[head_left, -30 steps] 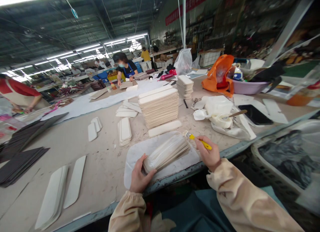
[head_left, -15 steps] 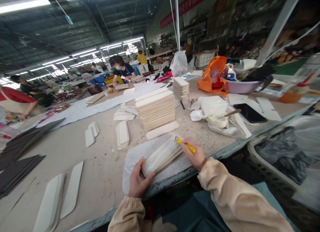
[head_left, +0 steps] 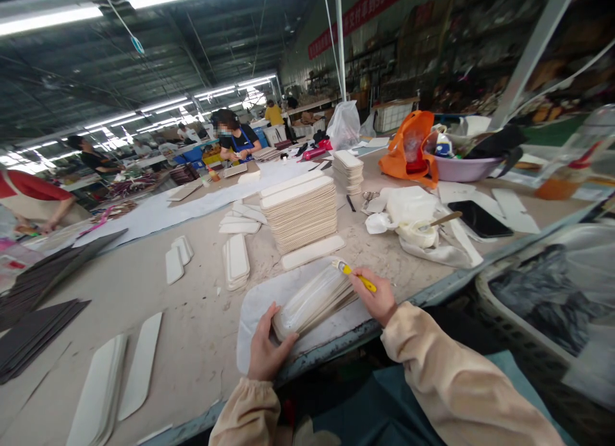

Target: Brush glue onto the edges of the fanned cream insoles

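My right hand (head_left: 376, 297) is closed round the yellow handle of a small paintbrush (head_left: 364, 280). Its bristles rest at the far end of a fanned stack of long pale board strips (head_left: 310, 305), whose top looks wet and shiny. My left hand (head_left: 270, 342) grips the near end of this stack, thumb on one side and fingers on the other. Under the strips lies a white sheet (head_left: 250, 305). Just beyond stand a single strip (head_left: 313, 252) and a tall stack of similar strips (head_left: 302, 218).
Smaller strip piles (head_left: 236, 261) lie to the left, with dark sheets (head_left: 41, 334) farther off. On the right are a white tub with a wooden stick (head_left: 425, 231), a phone (head_left: 480, 218), an orange bag (head_left: 408, 148) and a purple basin (head_left: 468, 168). Co-workers stand across the table.
My hands, the brush and the strips hold almost the same places. In the background, a co-worker at the left has straightened up, and the one across the table has shifted their hands.
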The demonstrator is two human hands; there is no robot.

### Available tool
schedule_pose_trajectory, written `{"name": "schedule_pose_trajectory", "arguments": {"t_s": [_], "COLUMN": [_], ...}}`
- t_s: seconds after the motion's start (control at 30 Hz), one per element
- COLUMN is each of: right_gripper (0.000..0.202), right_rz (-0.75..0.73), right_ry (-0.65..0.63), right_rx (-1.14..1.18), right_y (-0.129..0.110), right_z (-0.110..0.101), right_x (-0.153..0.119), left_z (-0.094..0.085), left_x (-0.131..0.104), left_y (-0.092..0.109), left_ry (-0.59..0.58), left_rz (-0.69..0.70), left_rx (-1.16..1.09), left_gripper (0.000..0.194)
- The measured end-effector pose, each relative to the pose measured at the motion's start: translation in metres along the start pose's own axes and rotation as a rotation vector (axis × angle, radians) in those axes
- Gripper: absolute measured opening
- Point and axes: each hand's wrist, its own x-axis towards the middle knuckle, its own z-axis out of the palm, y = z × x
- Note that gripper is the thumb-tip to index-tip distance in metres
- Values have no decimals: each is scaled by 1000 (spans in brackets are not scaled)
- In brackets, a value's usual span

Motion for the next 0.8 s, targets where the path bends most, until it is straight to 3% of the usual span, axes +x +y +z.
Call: {"name": "schedule_pose_trajectory", "arguments": {"t_s": [0.17,0.37,0.67,0.8], "right_gripper": [31,29,29,28], "right_rz": [-1,13,114,83], "right_ry": [-138,-271,-416,-501], "right_rx": [153,292,390,318], "right_y": [-21,-43,-48,-54], "right_z": [1,20,39,42], "right_x": [-15,-44,-65,-66], "left_z": [-1,0,1,3], "left_x": [0,0,-3,-3], "left_y": [-1,-2,5,6], "left_ry": [-5,-12,-18,0], "left_rz": [-1,6,-36,-39], "left_rx": [-9,8,-17,-34], "left_gripper": [74,76,85,84]}}
